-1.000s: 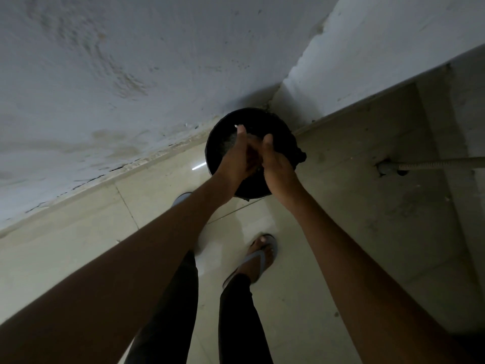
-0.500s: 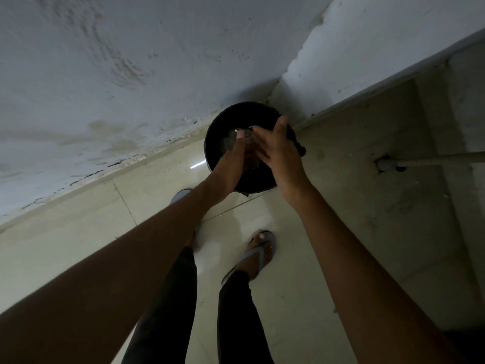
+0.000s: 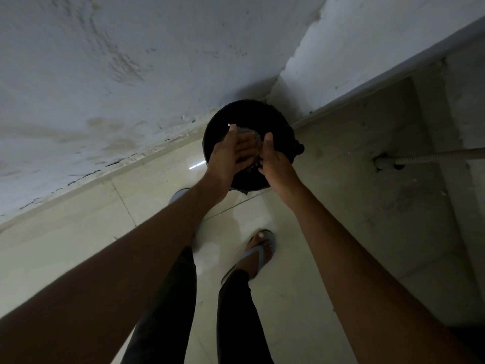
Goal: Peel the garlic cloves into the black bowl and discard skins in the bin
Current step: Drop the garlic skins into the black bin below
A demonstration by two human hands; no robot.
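Observation:
A round black bin (image 3: 284,127) stands on the floor in the corner of two walls, with greyish waste (image 3: 252,134) showing inside it. Both my hands are held over its opening. My left hand (image 3: 228,156) is flat with its fingers stretched out, palm turned to the right. A tiny white scrap (image 3: 231,125), perhaps garlic skin, sits at its fingertip. My right hand (image 3: 277,164) is beside it with the thumb up, its fingers touching the left palm. Neither hand holds anything I can make out. No black bowl or garlic cloves are in view.
Stained white walls (image 3: 131,74) meet behind the bin. On the right a concrete ledge carries a corrugated hose (image 3: 430,155) coming out of a hole. My feet in blue sandals (image 3: 258,254) stand on the glossy tiled floor (image 3: 288,298) just before the bin.
My hands have been rubbing against each other over the bin: the right hand slid across the left palm and has drawn back beside it. The view shifted slightly.

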